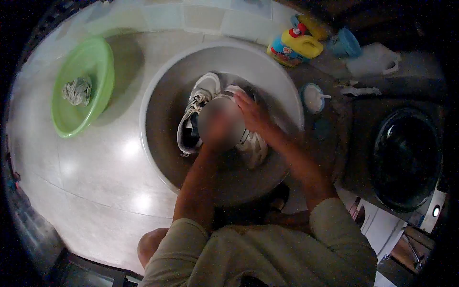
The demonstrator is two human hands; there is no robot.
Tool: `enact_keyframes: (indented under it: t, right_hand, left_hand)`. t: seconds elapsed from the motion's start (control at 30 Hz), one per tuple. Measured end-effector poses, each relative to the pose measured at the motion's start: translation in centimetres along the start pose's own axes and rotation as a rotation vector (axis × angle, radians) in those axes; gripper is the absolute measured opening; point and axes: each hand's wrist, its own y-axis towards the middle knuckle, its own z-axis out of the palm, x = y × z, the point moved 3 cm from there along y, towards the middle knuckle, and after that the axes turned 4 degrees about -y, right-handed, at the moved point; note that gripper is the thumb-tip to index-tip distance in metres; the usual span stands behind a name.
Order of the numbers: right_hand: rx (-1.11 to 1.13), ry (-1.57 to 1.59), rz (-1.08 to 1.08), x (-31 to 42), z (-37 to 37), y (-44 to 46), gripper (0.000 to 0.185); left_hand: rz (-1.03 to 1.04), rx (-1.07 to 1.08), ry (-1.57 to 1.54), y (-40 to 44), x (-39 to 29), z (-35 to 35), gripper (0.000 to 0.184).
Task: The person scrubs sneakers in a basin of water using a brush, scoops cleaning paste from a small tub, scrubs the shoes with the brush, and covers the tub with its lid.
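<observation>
Reading clock from centre of grey basin (162,95), 12 at top of view. Got two white shoes in it: laced shoe (195,107) towards 10, toe pointing near 12; other shoe (254,150) running from about 1 down to 4, partly hidden under hands. Reaching in with left hand (221,125) from between 6 and 7, ending up at basin centre between the shoes. Can't tell left grip, neither opening nor anything held: blurred out. Reaching in with right hand (253,114) from 4, fingers fairly straight and together, tips at upper end of the other shoe. Can't tell if closed on it, thumb not visible. Around the basin, seeing green basin (106,62) on floor (107,177) between 9 and 10, crumpled cloth (77,91) inside; yellow bottle (289,50) with red cap just beyond rim between 1 and 2; blue cup (346,44) and translucent jug (375,60) farther out at 2; small tub of white stuff (313,98) near rim between 2 and 3; black round basin (406,160) well apart, just past 3.
</observation>
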Motion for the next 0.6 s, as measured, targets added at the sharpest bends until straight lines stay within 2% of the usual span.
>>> enact_keyframes:
  t: [0.07,0.13,0.17,0.23,0.27,0.33,0.4,0.47,0.53,0.57,0.6]
  right_hand:
    - [-0.075,0.078,0.056,0.0,-1.4,-2.0,0.039]
    - [0.219,0.416,0.519,-1.5,-2.6,-3.6,0.038]
    - [0.215,0.417,0.527,-1.9,-2.9,-3.7,0.038]
    - [0.218,0.251,0.895,-4.1,-2.9,-4.1,0.043]
    - [0.216,0.254,0.895,-4.8,-1.9,-4.0,0.043]
    - [0.261,0.080,0.759,-6.9,2.7,-4.7,0.048]
    - [0.252,0.131,0.766,-8.4,4.8,-4.1,0.050]
    - [0.256,0.183,0.768,-8.8,5.3,-3.6,0.053]
    - [0.196,0.195,0.913,-6.3,1.9,-2.6,0.049]
    - [0.176,0.198,0.958,-5.6,1.0,-2.4,0.048]
    - [0.008,0.099,0.773,-5.4,0.0,-2.1,0.050]
  left_hand:
    - [-0.042,-0.051,-0.010,-0.4,-1.2,0.6,0.019]
    - [-0.046,-0.018,0.022,-0.4,-1.3,0.7,0.019]
    - [-0.050,-0.011,0.025,-0.4,-1.2,0.5,0.019]
    - [-0.139,-0.009,0.022,-0.1,-0.2,-0.3,0.020]
    - [-0.138,-0.009,0.026,-0.1,-0.1,-0.2,0.020]
    - [-0.089,-0.040,0.077,-0.6,-1.8,0.6,0.021]
    - [-0.130,-0.045,-0.025,-1.3,-3.5,1.7,0.021]
    - [-0.175,-0.057,-0.133,-1.8,-4.2,2.3,0.022]
    - [-0.193,-0.127,0.013,-1.7,-3.7,1.6,0.021]
    - [-0.121,-0.069,0.114,-0.6,-1.8,0.2,0.021]
    - [-0.116,-0.073,0.109,0.1,0.7,-0.9,0.021]
